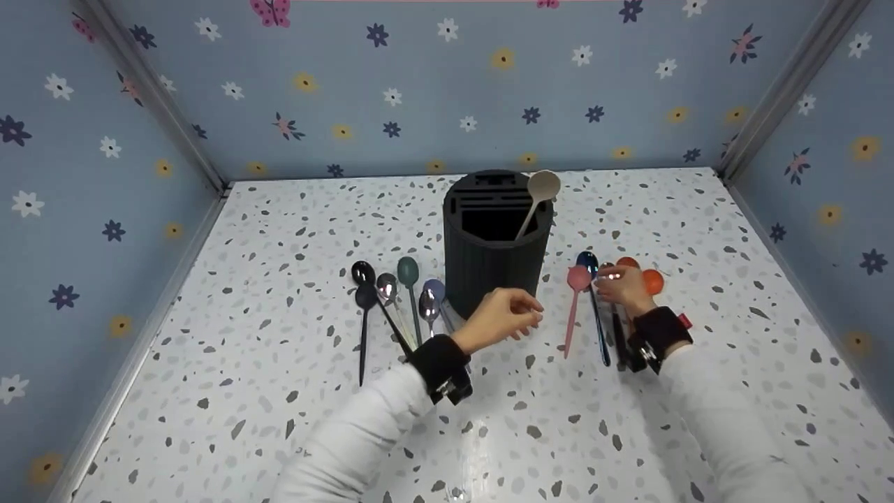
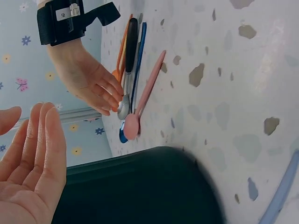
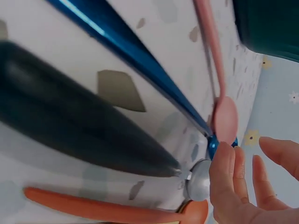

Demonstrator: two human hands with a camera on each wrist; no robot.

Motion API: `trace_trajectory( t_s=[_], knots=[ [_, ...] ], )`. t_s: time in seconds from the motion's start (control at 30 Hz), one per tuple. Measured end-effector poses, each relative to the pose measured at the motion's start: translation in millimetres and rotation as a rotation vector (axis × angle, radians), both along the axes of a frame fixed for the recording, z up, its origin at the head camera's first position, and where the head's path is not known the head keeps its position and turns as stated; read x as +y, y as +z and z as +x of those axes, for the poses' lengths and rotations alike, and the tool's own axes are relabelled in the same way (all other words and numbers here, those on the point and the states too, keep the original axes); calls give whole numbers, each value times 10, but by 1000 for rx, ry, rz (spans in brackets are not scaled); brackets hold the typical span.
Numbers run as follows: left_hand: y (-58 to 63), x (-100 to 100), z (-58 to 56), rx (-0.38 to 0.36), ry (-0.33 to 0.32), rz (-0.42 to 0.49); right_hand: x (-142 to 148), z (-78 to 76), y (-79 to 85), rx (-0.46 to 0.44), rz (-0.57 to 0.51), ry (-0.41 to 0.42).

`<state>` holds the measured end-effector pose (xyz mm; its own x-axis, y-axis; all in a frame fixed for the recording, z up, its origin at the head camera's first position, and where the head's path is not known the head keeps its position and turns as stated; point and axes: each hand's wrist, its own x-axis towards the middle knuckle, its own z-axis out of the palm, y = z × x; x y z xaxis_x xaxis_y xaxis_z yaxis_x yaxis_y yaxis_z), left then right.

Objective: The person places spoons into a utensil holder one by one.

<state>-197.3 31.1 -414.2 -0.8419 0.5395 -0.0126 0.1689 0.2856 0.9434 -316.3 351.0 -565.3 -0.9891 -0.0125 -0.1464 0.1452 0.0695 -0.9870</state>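
Note:
My left hand [image 1: 499,316] hovers in front of a dark ribbed utensil holder [image 1: 489,269], its palm bare and fingers extended in the left wrist view. A beige spoon [image 1: 543,187] stands tilted in the holder's large slot, bowl up. To the right, my right hand [image 1: 626,290] is over the spoon bowls, thumb apart and nothing between its fingers. Around it lie a pink spoon [image 1: 578,278], a shiny blue spoon [image 1: 598,321], a silver spoon [image 3: 200,179] with a black handle [image 3: 79,112], and orange spoons [image 1: 653,282]. The silver bowl is nearest the fingertips.
Left of the holder lie black spoons [image 1: 364,297], a green spoon [image 1: 408,271], a lavender spoon [image 1: 435,287] and silver spoons [image 1: 386,286], some overlapping. Flower-patterned panels [image 1: 447,84] enclose the speckled table [image 1: 279,349] at the back and both sides.

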Motion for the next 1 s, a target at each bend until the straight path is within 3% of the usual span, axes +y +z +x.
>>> trace_trajectory(
  t_s=[0.07,0.17,0.3,0.4,0.47,0.8,1.0],
  knots=[
    [-46,14,10,-1,-1,5,-134,114,146,-6,91,-31],
    [-108,34,20,-8,2,12,-466,433,641,-56,280,-70],
    [-171,57,30,-23,7,13,-672,648,935,-24,450,-61],
    [-212,72,38,-32,-5,14,-704,681,953,1,554,-54],
    [-177,67,71,-41,-15,9,-703,665,910,8,581,-62],
    [-294,98,74,-76,-10,-7,-726,618,827,11,714,-77],
    [-336,109,80,-100,-27,-8,-742,600,814,-26,711,-60]
  ],
)
